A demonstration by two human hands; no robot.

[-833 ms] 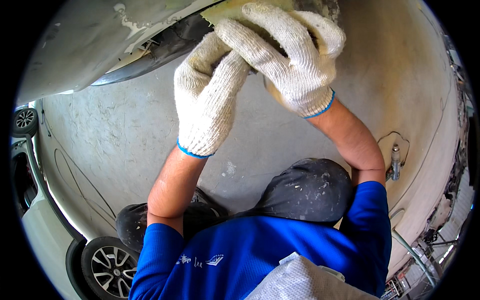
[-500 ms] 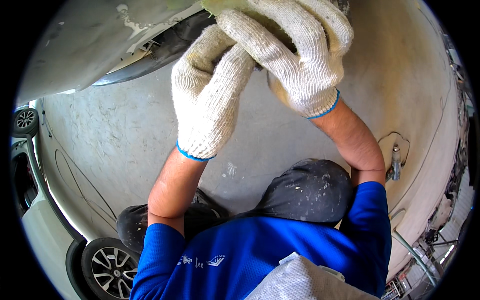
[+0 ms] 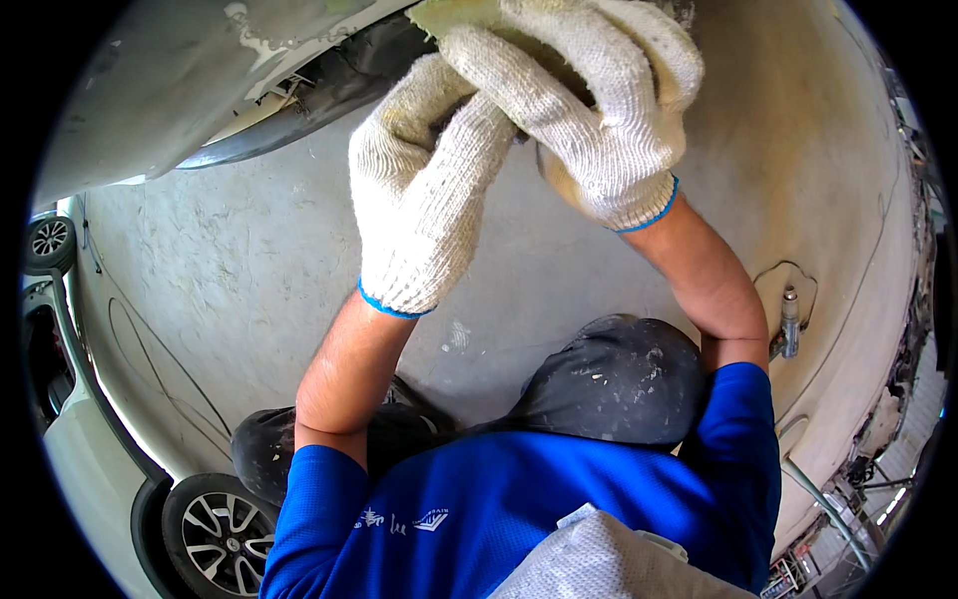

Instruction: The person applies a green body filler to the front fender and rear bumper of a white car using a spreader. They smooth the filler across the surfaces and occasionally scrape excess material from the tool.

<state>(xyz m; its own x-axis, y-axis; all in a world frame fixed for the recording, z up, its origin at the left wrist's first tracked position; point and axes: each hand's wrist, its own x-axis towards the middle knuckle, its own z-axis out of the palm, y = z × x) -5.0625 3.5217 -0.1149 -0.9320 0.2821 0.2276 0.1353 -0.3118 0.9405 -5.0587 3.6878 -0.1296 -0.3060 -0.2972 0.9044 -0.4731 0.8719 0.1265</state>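
Note:
My right hand (image 3: 609, 110), in a white knitted glove with a blue cuff, curls its fingers over a yellow-green, rough-edged piece (image 3: 454, 14) at the top of the view. Only part of that piece shows, so its kind is unclear. Against the right fingers presses my left hand (image 3: 419, 190), gloved alike, its fingers bent and thumb closed in a pinch. Whatever the left fingertips grip is hidden behind the right hand. To the left of both hands is a grey car body panel (image 3: 190, 110) with whitish patches, and a dark gap (image 3: 349, 75) runs along its lower edge.
A white car (image 3: 90, 479) with a spoked wheel (image 3: 222, 534) stands at the left. Thin cables (image 3: 165, 364) lie on the concrete floor (image 3: 239, 240). A metallic hand tool (image 3: 790, 324) with a cord rests at the right. My bent knee (image 3: 619, 379) is below my hands.
Both hands keep their grip. My left hand has shifted slightly right, and a little more of the yellow-green piece shows at the top.

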